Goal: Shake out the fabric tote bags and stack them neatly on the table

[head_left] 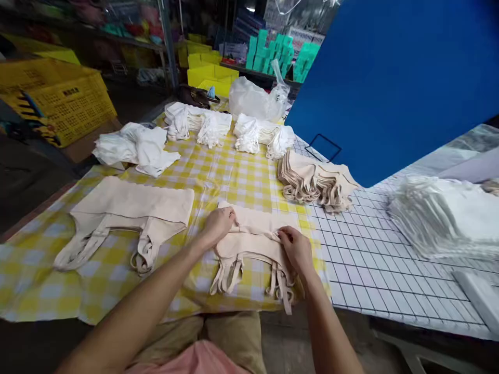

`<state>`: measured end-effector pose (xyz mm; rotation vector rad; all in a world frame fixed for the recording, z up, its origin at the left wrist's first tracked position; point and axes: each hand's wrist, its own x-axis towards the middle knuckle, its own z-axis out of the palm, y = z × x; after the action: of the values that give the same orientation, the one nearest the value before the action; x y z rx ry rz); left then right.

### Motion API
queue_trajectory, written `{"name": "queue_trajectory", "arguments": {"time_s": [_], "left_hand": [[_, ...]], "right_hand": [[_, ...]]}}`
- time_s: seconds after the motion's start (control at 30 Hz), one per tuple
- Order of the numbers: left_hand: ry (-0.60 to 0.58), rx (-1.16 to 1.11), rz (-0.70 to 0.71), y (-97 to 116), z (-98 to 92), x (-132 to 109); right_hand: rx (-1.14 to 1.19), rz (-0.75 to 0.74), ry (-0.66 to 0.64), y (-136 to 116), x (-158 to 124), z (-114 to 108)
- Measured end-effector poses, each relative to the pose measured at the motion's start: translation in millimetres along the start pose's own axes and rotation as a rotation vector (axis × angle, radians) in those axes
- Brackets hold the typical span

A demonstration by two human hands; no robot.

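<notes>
A small pile of beige strappy tops point(249, 244) lies flat in front of me, straps toward my body. With its fingers closed, my left hand point(219, 225) pinches the top piece's fabric near the left edge. My right hand point(297, 250) pinches the same beige top near its right edge. Between the hands the fabric is gathered in a raised fold. To the left, another stack of beige tops point(132, 202) is spread out, its straps also pointing toward me.
A yellow checked cloth point(218, 171) covers the table, with white grid cloth point(351, 254) on the right. White garment stacks point(253, 132), a loose white pile point(136, 145), a beige stack point(317, 179) and a blurred white stack point(448, 213) surround me. A blue panel point(390, 78) leans at right.
</notes>
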<state>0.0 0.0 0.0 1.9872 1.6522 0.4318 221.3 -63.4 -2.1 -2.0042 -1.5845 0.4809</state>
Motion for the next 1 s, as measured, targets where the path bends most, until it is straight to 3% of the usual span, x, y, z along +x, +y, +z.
{"name": "queue_trajectory", "arguments": {"time_s": [0.13,0.23,0.37,0.5,0.63,0.83,1.0], "left_hand": [[-0.014,-0.073,-0.017,1,-4.1,-1],[-0.141,-0.329,-0.083,2,-14.3,-11],[-0.262,-0.744,-0.103,2,-33.4,-40],[-0.273,-1.006,-0.125,-3,-45.2,-78],[-0.253,-1.201,-0.172,-8,-43.1,-107],[-0.107,-1.271,-0.201,-10,-26.3,-137],[-0.221,-1.107,-0.052,-13,-20.3,-157]], "right_hand": [[0.150,0.083,-0.007,1,-4,-6],[0.312,0.184,0.016,4,-17,-15],[0.413,0.258,0.125,8,-45,-30],[0.507,0.336,0.148,11,-72,-37],[0.752,0.417,0.097,12,-88,-36],[0.776,0.417,0.047,15,-104,-39],[0.696,0.331,-0.076,19,-119,-43]]}}
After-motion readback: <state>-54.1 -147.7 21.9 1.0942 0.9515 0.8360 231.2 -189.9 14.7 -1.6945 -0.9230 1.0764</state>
